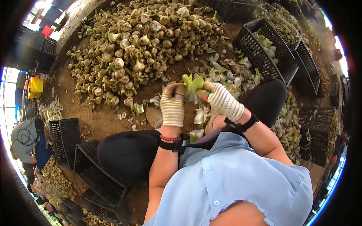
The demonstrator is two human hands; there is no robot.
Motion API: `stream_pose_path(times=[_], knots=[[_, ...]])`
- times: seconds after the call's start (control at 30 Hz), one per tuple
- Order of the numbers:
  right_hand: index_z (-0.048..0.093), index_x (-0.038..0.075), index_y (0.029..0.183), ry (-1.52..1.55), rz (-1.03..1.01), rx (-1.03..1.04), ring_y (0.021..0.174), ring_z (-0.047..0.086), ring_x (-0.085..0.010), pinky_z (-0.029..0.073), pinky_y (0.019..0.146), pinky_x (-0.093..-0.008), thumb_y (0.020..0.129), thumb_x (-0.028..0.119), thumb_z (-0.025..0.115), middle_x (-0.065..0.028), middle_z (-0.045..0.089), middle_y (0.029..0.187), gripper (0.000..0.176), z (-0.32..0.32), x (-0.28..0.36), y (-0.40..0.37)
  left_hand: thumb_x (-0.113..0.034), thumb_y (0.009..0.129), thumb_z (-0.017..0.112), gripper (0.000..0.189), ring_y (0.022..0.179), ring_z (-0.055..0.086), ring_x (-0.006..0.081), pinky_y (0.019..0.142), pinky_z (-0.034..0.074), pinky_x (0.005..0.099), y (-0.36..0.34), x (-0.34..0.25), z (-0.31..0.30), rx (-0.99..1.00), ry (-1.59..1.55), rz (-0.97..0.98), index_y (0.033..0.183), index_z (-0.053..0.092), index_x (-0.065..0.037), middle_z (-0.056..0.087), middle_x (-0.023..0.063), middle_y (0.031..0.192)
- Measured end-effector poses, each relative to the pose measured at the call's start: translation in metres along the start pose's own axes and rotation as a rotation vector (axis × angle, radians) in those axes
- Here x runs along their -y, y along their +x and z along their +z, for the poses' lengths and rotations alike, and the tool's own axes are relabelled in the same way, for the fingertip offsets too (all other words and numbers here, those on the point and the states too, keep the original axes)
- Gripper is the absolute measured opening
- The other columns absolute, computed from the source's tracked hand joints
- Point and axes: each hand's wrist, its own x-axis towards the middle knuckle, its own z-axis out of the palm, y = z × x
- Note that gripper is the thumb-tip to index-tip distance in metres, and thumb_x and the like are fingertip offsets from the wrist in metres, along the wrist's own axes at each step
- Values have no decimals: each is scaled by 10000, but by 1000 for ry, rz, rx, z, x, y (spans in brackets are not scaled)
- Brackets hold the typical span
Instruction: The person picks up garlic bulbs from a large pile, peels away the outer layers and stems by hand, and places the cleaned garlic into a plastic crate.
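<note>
Both my hands wear white-and-tan striped gloves and meet in front of my knees. My right hand (225, 101) is closed on a bright green and pale leafy bulb (193, 83), blurred along its lower edge. Close on its left, my left hand (173, 105) has its fingers curled in, the brown fingertips right at the bulb's edge; I cannot tell what lies inside them. Beyond the hands rises a large pile of dirty, short-stemmed bulbs (139, 49). White and green peelings (232, 77) litter the ground right of the hands.
A black plastic crate (264, 49) at the upper right holds pale green bulbs. More black crates (100, 171) stand by my left knee. A yellow container (36, 87) is at far left, near a bending person (24, 139). Further peelings (288, 128) lie beyond my right knee.
</note>
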Motion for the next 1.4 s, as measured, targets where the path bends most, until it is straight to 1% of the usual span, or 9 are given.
stream_pose_path(times=[0.13,0.27,0.33,0.6,0.8,1.03,1.13,1.3,1.4], knots=[[673,7,1126,125,19,-146,718,515,-63,449,639,-266,976,155,573,20,643,830,233,-33,4,12,-209,979,663,110,581,508,50,468,405,203,1,-15,-15,-118,-81,-146,1004,675,-103,655,-23,878],[659,-7,1094,-173,-142,-110,761,582,-174,480,698,-340,916,70,591,-91,664,870,206,-25,4,5,-207,949,706,279,694,532,51,554,448,214,-10,-17,9,165,3,-37,1202,632,-117,625,-13,966],[637,-34,1052,-379,-376,-98,844,592,-389,489,756,-400,845,18,626,-212,598,904,214,-11,4,3,-195,924,737,308,735,555,51,576,457,212,-13,-16,19,134,-150,-138,1209,646,-121,644,-11,980],[646,-43,1040,-518,-554,-95,907,606,-393,500,802,-407,840,46,622,-218,618,939,220,-21,-9,-2,-168,956,696,234,891,620,92,778,527,249,-7,2,3,26,-254,-270,1158,659,-55,683,6,1030],[660,-12,1065,-408,-117,-235,833,656,-375,515,729,-403,850,72,624,-226,673,929,234,-81,-71,49,-197,983,651,196,861,640,104,666,560,256,-12,-18,-12,171,63,87,1129,655,-66,689,35,1049],[643,-20,1092,-1100,299,297,897,637,-411,526,745,-429,792,18,584,-237,681,1016,308,-126,-104,71,-161,973,659,257,787,636,133,640,518,259,-9,-34,-14,115,-460,-97,1217,599,-104,677,37,992],[575,-2,1264,-1168,148,136,1029,643,-386,527,801,-422,799,13,586,-252,641,1177,465,-120,-97,55,-147,977,649,226,730,638,137,588,513,250,0,-21,-20,12,-545,-151,1198,614,-114,684,43,944],[354,-19,1482,-502,-400,56,1324,497,-346,450,1068,-403,749,127,772,-273,518,1399,857,-55,-10,36,-159,971,667,203,874,598,103,757,519,255,2,-5,0,-3,-165,-116,1159,635,-91,664,15,1035],[431,9,1422,-304,-32,275,1088,628,-291,521,924,-372,734,139,830,-189,640,1220,805,-49,-19,47,-144,962,676,367,1016,606,152,901,518,291,-5,-16,18,131,-126,-239,1297,543,-75,627,60,1168]])
